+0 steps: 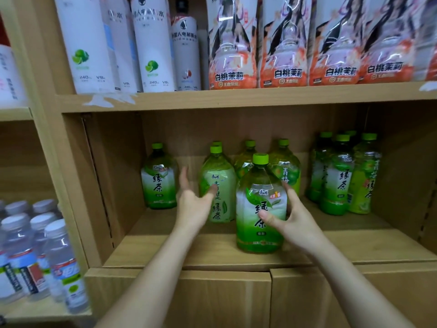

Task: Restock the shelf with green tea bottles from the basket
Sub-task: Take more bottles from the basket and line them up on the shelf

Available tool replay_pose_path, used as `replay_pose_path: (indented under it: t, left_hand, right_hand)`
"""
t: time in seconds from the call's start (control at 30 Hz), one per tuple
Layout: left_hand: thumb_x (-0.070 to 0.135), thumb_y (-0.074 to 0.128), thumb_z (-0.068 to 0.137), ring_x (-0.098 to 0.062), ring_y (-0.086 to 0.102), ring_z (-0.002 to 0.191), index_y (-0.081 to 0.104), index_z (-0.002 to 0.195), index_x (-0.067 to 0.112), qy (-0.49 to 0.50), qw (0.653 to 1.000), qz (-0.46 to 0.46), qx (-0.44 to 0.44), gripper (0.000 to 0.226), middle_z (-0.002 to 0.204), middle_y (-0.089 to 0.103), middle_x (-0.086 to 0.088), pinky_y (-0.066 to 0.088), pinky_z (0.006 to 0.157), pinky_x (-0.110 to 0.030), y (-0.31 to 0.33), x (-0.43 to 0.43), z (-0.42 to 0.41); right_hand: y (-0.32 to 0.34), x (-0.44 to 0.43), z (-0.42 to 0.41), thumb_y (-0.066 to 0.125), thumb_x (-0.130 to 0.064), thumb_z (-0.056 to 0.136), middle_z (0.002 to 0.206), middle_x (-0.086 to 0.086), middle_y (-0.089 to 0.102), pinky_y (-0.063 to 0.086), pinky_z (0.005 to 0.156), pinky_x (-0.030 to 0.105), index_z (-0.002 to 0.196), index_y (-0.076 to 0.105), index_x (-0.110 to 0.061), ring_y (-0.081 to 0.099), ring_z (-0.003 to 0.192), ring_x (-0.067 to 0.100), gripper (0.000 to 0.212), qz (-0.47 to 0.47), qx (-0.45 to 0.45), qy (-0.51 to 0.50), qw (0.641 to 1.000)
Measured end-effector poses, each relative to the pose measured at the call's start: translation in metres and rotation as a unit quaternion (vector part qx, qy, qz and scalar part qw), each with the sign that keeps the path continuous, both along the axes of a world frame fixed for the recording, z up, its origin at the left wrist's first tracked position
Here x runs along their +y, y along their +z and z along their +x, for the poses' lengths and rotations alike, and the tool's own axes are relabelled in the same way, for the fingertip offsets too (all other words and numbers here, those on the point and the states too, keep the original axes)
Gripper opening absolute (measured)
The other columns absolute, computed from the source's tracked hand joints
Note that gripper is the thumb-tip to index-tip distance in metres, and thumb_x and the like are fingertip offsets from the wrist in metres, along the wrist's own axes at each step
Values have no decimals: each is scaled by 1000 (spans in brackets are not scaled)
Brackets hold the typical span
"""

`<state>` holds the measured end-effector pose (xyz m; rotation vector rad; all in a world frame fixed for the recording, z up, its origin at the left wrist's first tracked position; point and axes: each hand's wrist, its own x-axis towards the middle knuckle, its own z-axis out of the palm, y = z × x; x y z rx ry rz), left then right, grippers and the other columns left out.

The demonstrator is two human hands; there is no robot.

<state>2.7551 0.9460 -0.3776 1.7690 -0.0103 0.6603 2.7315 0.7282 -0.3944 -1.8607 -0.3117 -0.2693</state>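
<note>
Right hand holds one green tea bottle; left hand spread.

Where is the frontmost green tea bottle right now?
In the head view, the frontmost green tea bottle stands near the front of the shelf, ahead of the middle cluster of bottles, gripped by the right hand.

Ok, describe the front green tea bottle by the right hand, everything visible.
The front green tea bottle is clear plastic, with a bright green cap, sloped shoulders and a white-to-green label bearing dark characters and a leaf. It looks full. It stands upright near the front edge of the wooden shelf, ahead of the other bottles. The right hand holds it, thumb on the label, fingers round its right side.
</note>
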Motion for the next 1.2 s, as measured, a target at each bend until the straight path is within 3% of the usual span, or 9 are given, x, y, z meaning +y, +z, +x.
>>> replay_pose_path:
  t: [0.07,0.17,0.33,0.43,0.53,0.73,0.93,1.1,1.2]
  left_hand:
    - [46,66,79,-10,37,134,26,135,51,-55,997,-3,-55,69,146,38,7,32,111,-37,-3,1,-37]
    - [46,71,76,-2,40,130,16,134,62,-140,984,105,-41,81,144,39,16,36,108,-30,-18,-5,-72]
    - [14,79,74,-9,51,124,11,140,55,-52,983,174,-25,103,135,51,12,43,105,-40,-29,23,-72]
    - [18,79,74,-17,55,121,11,138,56,-17,980,200,-6,101,130,57,7,46,100,-43,-26,38,-72]
    - [20,76,77,-19,61,112,12,140,54,8,973,230,-5,95,129,60,1,52,92,-42,-26,51,-75]
    - [25,78,75,-18,59,113,-3,143,50,72,941,331,-13,108,139,50,1,51,92,-38,-31,73,-92]
    - [40,80,68,-23,55,119,0,147,37,106,958,266,19,113,136,53,1,46,88,-29,-20,75,-84]
    - [44,77,69,-28,60,110,18,146,29,196,957,209,44,99,126,61,-4,51,88,-37,-9,82,-62]
    - [35,75,75,-30,56,116,7,149,23,214,949,222,65,101,132,55,-7,47,94,-39,1,96,-44]
  right_hand:
    - [3,9,-5,74,-67,55,121,-19,62,43,105,38,144,22,-39,56,117,6,107,-15,-2,17,1000]
    - [6,33,-18,64,-41,82,126,-26,53,38,106,27,149,17,-31,50,119,-2,82,-2,9,67,998]
    - [0,75,-31,51,-66,78,143,-16,36,30,114,35,148,22,-35,37,133,5,82,48,23,73,996]
    - [-5,97,-39,55,-43,90,115,-4,48,43,93,30,130,45,-25,55,105,14,46,5,-134,-107,985]
    - [-1,115,-47,54,-30,93,97,-1,53,36,71,26,113,52,-22,54,87,16,22,-31,-210,-156,965]
    - [6,135,-43,63,-31,87,102,-3,62,46,86,30,119,53,-27,58,97,12,35,-37,-163,-69,983]
    - [14,159,-37,63,-30,86,124,-2,60,41,95,29,141,37,-23,55,116,20,61,-37,-43,-11,998]
    - [12,190,-16,61,-13,82,108,-12,58,42,101,33,138,44,-27,56,117,17,60,63,-5,35,997]
    - [21,206,7,61,-8,81,109,-16,55,40,95,23,142,40,-28,53,107,7,67,67,-2,68,995]
